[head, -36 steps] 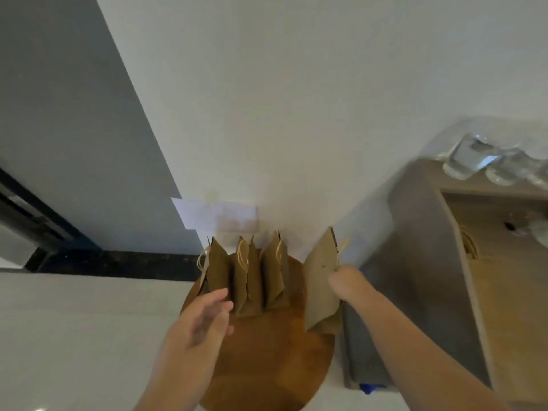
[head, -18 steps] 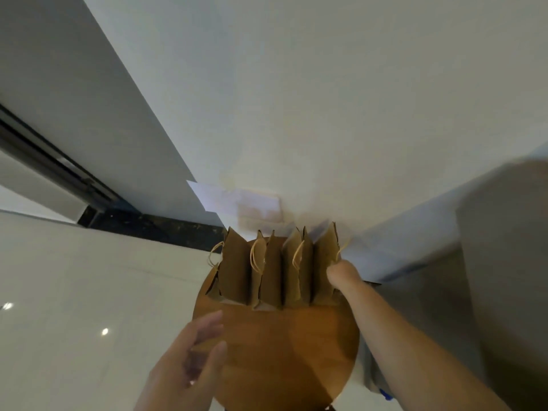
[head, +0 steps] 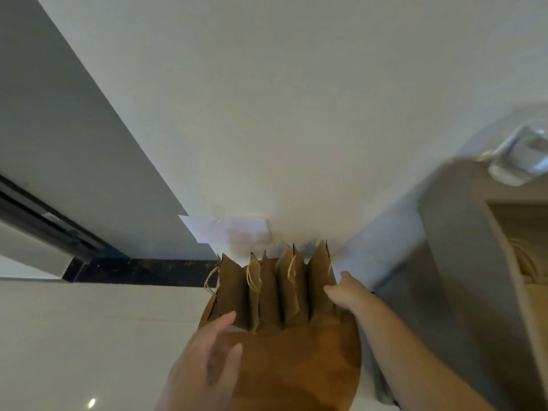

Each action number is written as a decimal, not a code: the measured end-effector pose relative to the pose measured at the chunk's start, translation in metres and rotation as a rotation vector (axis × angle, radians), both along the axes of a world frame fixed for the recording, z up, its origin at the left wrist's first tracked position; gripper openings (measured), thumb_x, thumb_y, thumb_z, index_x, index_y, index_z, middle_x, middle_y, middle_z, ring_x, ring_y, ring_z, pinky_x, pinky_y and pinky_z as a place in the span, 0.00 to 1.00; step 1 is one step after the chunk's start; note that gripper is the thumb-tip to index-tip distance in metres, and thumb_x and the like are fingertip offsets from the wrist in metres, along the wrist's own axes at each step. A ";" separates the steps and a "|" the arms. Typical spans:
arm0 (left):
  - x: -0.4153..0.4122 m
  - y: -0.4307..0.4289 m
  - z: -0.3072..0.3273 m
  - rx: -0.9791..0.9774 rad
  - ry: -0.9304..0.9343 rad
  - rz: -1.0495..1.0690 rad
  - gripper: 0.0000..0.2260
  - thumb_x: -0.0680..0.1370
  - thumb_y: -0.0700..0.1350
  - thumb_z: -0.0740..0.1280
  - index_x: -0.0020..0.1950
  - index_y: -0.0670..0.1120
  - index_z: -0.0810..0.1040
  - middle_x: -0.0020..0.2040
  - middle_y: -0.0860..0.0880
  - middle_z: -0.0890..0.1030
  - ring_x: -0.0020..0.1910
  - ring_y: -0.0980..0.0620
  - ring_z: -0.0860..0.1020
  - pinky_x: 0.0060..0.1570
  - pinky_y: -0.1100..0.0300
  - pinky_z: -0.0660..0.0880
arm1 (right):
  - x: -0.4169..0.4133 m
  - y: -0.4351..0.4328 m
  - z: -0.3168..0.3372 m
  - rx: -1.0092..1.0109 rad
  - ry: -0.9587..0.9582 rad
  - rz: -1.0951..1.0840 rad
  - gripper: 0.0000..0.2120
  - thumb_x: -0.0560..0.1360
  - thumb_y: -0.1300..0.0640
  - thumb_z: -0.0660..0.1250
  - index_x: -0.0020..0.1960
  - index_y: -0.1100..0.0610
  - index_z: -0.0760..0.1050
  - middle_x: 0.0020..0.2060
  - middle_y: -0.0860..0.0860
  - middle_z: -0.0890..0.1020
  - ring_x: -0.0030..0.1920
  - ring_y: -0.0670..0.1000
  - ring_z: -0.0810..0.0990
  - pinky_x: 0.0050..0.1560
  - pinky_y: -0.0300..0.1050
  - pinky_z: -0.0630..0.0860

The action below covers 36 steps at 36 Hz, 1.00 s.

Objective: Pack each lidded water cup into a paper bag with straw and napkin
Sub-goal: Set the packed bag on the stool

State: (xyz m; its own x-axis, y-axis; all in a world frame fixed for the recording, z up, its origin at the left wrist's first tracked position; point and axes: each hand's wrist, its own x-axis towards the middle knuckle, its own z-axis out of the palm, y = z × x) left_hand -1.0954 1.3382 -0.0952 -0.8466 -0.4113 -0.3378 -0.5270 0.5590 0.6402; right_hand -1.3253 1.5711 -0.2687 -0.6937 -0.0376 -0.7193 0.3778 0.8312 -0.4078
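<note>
Several brown paper bags point(head: 268, 287) with twine handles stand in a row at the far edge of a round wooden stool top point(head: 296, 366). My right hand point(head: 345, 292) rests against the side of the rightmost bag point(head: 320, 277), fingers apart, not gripping it. My left hand point(head: 207, 363) hovers open over the stool's near left part, fingertips close to the leftmost bag point(head: 234, 292). A clear lidded water cup point(head: 522, 158) sits blurred on the wooden counter at the upper right. No straw or napkin shows.
A white wall rises behind the bags, with a pale paper slip point(head: 225, 231) on it. A wooden cabinet point(head: 462, 262) stands at the right, close to the stool. White floor point(head: 89, 336) spreads left, with a dark threshold point(head: 139, 271) and a door frame beyond.
My right hand brought the separate bag into the row and has loosened from it. My left hand dropped back, then came forward toward the leftmost bag. The view swung, showing the cup again.
</note>
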 end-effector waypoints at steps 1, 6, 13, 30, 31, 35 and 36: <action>0.001 -0.002 -0.007 -0.018 0.025 -0.024 0.26 0.79 0.51 0.72 0.66 0.75 0.64 0.60 0.74 0.70 0.53 0.67 0.77 0.54 0.66 0.80 | 0.009 0.004 0.009 0.011 0.029 0.002 0.40 0.82 0.40 0.64 0.87 0.51 0.50 0.79 0.56 0.69 0.65 0.58 0.78 0.54 0.47 0.76; -0.007 -0.009 -0.047 -0.043 0.052 -0.177 0.26 0.78 0.62 0.69 0.68 0.83 0.59 0.65 0.75 0.69 0.58 0.69 0.76 0.65 0.60 0.78 | 0.087 0.039 0.082 -0.032 0.210 -0.008 0.33 0.83 0.41 0.62 0.85 0.48 0.58 0.60 0.47 0.82 0.49 0.45 0.82 0.45 0.40 0.79; -0.017 0.041 -0.086 0.035 -0.072 -0.308 0.36 0.80 0.62 0.67 0.83 0.65 0.51 0.85 0.54 0.53 0.82 0.48 0.62 0.77 0.49 0.67 | 0.205 0.078 0.203 -0.006 0.304 0.014 0.29 0.82 0.34 0.60 0.81 0.36 0.60 0.75 0.38 0.67 0.74 0.45 0.71 0.69 0.40 0.68; -0.022 0.288 -0.013 0.044 0.387 -0.875 0.23 0.83 0.62 0.61 0.78 0.68 0.61 0.82 0.66 0.53 0.82 0.60 0.55 0.79 0.57 0.63 | 0.274 0.284 0.193 0.126 0.444 -0.501 0.22 0.82 0.42 0.61 0.74 0.42 0.74 0.63 0.39 0.72 0.64 0.44 0.74 0.65 0.42 0.70; -0.025 0.302 -0.012 0.036 0.444 -0.886 0.21 0.83 0.60 0.61 0.76 0.67 0.64 0.81 0.68 0.54 0.81 0.62 0.55 0.79 0.58 0.62 | 0.275 0.296 0.190 0.112 0.445 -0.494 0.21 0.82 0.43 0.62 0.74 0.41 0.74 0.63 0.39 0.73 0.64 0.43 0.74 0.64 0.40 0.69; -0.042 0.364 -0.018 -0.050 0.595 -0.810 0.17 0.83 0.55 0.63 0.72 0.66 0.71 0.79 0.69 0.60 0.82 0.63 0.52 0.79 0.56 0.56 | 0.272 0.355 0.175 0.073 0.445 -0.459 0.19 0.82 0.47 0.65 0.72 0.43 0.75 0.63 0.41 0.74 0.62 0.42 0.74 0.62 0.35 0.67; -0.048 0.380 -0.020 -0.106 0.596 -0.774 0.17 0.83 0.56 0.63 0.72 0.66 0.71 0.79 0.67 0.61 0.83 0.61 0.51 0.81 0.52 0.53 | 0.269 0.370 0.173 0.070 0.450 -0.462 0.19 0.82 0.48 0.65 0.72 0.43 0.76 0.63 0.41 0.74 0.62 0.43 0.75 0.62 0.35 0.67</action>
